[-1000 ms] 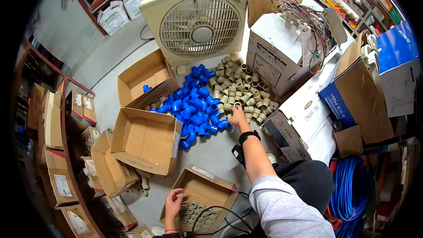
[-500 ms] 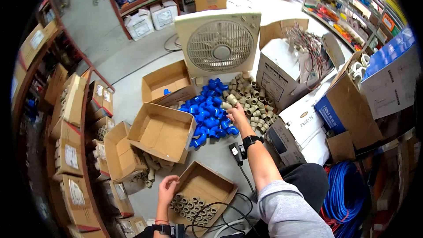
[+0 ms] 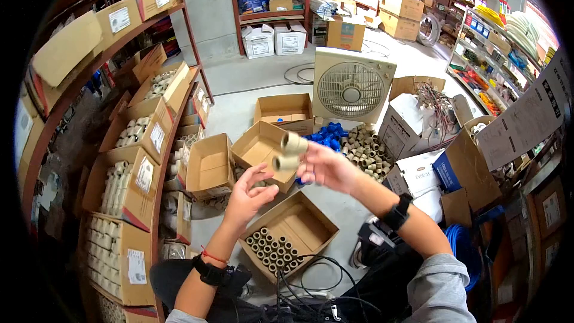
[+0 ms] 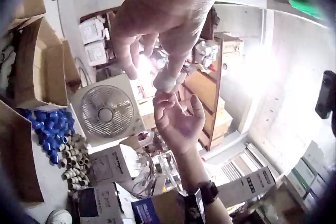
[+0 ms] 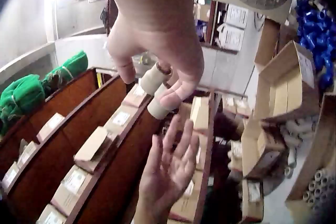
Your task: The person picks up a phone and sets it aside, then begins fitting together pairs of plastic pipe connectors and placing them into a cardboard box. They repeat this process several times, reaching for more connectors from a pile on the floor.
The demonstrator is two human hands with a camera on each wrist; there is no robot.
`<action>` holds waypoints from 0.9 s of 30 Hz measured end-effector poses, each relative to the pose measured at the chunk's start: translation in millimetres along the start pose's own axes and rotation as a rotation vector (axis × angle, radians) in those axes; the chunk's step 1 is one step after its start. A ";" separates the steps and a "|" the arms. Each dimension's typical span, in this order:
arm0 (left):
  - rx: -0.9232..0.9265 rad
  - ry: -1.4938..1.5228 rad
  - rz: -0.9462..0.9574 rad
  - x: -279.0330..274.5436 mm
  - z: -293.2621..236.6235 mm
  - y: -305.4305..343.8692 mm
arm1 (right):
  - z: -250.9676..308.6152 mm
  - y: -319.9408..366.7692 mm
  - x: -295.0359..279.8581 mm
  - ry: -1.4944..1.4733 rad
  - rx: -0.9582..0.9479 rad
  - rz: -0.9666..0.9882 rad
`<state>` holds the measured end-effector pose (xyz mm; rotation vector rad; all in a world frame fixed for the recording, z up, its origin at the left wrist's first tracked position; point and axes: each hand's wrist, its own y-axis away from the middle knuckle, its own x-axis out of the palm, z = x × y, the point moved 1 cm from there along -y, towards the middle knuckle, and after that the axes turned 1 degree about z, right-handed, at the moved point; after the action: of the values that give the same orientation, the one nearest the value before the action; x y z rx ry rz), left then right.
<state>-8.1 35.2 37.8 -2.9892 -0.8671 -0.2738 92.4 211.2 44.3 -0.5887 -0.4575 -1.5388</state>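
Two beige plastic pipe couplings (image 3: 294, 143) are gripped by my right hand (image 3: 330, 168), raised in front of me. From the right wrist view, the couplings (image 5: 152, 80) lie side by side between thumb and fingers. My left hand (image 3: 246, 198) is lifted just left of them, empty, its fingers apart and slightly bent. Below both hands stands an open cardboard box (image 3: 311, 212), where similar couplings (image 3: 274, 252) stand on end in tidy rows at the near left side.
Loose beige couplings (image 3: 369, 154) and blue elbow fittings (image 3: 327, 136) are heaped on the floor before a box fan (image 3: 351, 87). Open cartons (image 3: 209, 164) stand to the left beside a loaded shelf (image 3: 156, 191). Black cables (image 3: 317, 263) loop over the near box edge.
My right hand has come up from the heap with two couplings and moved toward my left hand. The left hand has risen above the box. The head view has tilted up.
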 end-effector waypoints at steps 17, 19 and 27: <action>0.080 -0.031 0.124 -23.8 36.7 62.6 | -87.5 50.7 56.1 0.281 0.229 -0.340; -0.016 -0.007 0.187 -27.6 43.8 67.8 | -91.8 51.1 52.1 0.291 0.274 -0.398; -0.133 -0.080 0.268 -27.6 51.9 76.1 | -77.7 46.0 43.0 0.606 0.166 -0.374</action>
<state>18.0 -40.5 -15.6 -3.2104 -0.4595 -0.2145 131.2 126.9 6.9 0.1149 -0.2269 -1.9131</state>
